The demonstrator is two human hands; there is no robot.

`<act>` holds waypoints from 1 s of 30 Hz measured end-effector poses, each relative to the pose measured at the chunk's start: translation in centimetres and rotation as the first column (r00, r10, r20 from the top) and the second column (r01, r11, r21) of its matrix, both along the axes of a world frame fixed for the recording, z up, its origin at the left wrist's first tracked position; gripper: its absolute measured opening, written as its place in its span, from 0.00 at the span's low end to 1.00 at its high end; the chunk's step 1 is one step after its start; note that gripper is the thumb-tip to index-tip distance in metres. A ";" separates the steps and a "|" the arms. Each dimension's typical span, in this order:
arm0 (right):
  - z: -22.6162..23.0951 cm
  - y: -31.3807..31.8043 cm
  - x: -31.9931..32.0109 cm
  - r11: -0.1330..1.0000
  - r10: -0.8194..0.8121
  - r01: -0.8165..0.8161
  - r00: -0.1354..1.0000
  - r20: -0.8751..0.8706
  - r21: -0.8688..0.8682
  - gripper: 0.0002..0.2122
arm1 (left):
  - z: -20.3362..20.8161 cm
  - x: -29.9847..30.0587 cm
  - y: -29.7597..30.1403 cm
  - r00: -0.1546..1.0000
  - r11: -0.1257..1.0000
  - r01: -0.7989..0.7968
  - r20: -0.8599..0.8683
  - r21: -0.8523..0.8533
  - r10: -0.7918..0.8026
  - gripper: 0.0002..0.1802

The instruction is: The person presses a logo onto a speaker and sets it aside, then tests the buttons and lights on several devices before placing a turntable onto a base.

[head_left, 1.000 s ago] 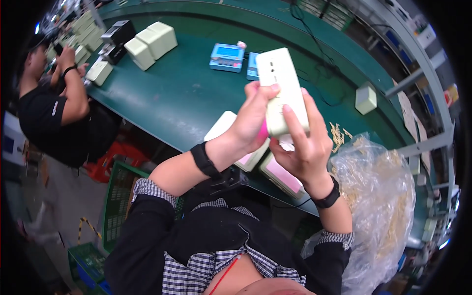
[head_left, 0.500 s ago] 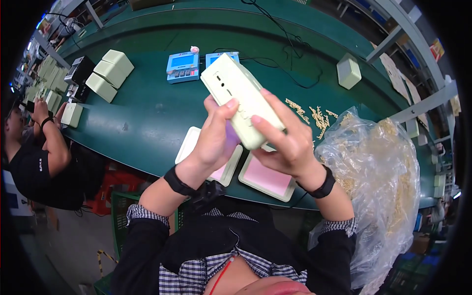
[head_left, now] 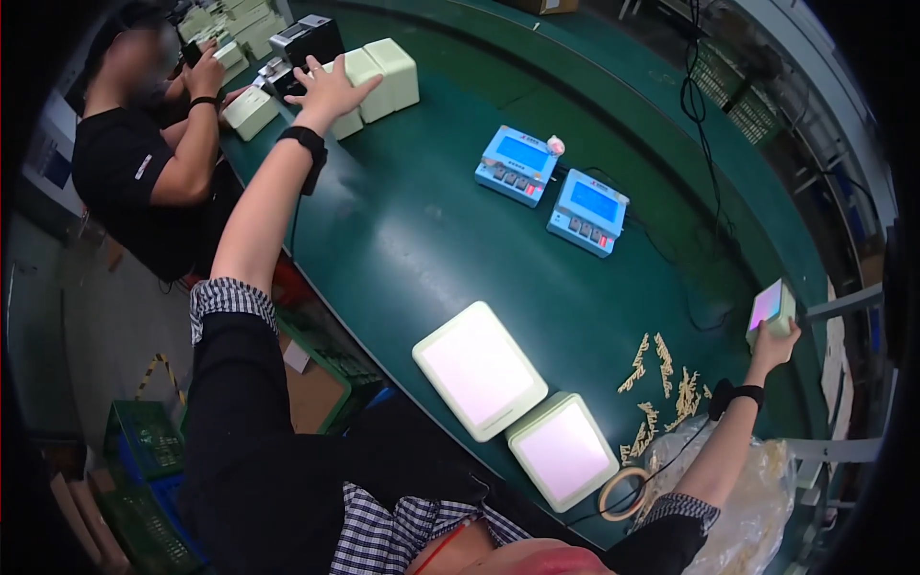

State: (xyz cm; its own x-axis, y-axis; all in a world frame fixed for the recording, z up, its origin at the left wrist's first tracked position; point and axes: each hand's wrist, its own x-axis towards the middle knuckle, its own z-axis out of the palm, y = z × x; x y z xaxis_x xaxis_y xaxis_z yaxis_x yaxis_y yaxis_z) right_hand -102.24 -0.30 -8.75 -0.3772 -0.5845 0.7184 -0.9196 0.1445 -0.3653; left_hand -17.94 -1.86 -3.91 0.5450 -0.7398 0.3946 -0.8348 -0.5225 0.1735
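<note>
My left hand (head_left: 331, 94) is stretched out to the far left, fingers spread, over a row of cream box-shaped devices (head_left: 391, 77); whether it touches them I cannot tell. At the far right, my right hand (head_left: 779, 343) grips a cream device with a lit pinkish screen (head_left: 770, 309) by its lower end. Near the table's front edge lie a larger cream device (head_left: 479, 369) and a smaller cream device (head_left: 563, 452), both with pale glowing faces up. The fingers of my right hand are partly hidden behind the device.
Two blue testers with screens (head_left: 517, 165) stand mid-table. Loose wood-coloured cut-out pieces (head_left: 661, 369), a tape roll (head_left: 623, 494) and a clear plastic bag (head_left: 757, 508) lie at right. A co-worker (head_left: 144, 144) sits at left beside another cream device (head_left: 251, 113). Cables hang at the back.
My hands have parted: the left has let go of the cream device held between them and reached far left, the right has moved far right. The view has turned.
</note>
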 end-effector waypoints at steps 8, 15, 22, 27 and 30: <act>-3.9 -0.3 -1.0 0.993 -0.078 0.062 0.982 0.172 0.098 0.36 | -6.5 7.6 -8.9 0.993 0.970 0.111 0.019 0.218 -0.118 0.57; 1.4 1.1 2.7 0.843 -0.225 0.200 0.974 -0.010 0.499 0.34 | -6.1 19.3 -9.9 0.954 0.931 0.292 -0.004 0.220 -0.299 0.50; 5.5 9.4 14.0 0.552 0.660 -0.585 0.742 0.117 0.594 0.24 | -4.8 10.5 -6.7 0.958 0.934 0.248 -0.209 0.256 -0.197 0.54; 4.4 12.5 22.6 0.252 0.603 -0.545 0.735 0.311 0.799 0.22 | -1.5 9.8 -0.8 0.970 0.933 0.179 -0.214 0.311 -0.115 0.53; 0.5 13.6 22.6 0.418 0.451 -0.397 0.871 0.193 0.817 0.20 | -2.0 4.2 2.3 0.968 0.935 0.223 -0.177 0.277 -0.178 0.54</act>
State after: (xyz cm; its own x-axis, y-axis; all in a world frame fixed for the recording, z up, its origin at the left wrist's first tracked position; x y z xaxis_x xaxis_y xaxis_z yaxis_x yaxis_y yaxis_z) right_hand -79.62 13.32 -8.27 0.1102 -0.9810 -0.1599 -0.9640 -0.0664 -0.2575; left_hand -13.69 0.43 -5.93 0.4084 -0.9100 0.0712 -0.9043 -0.3928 0.1670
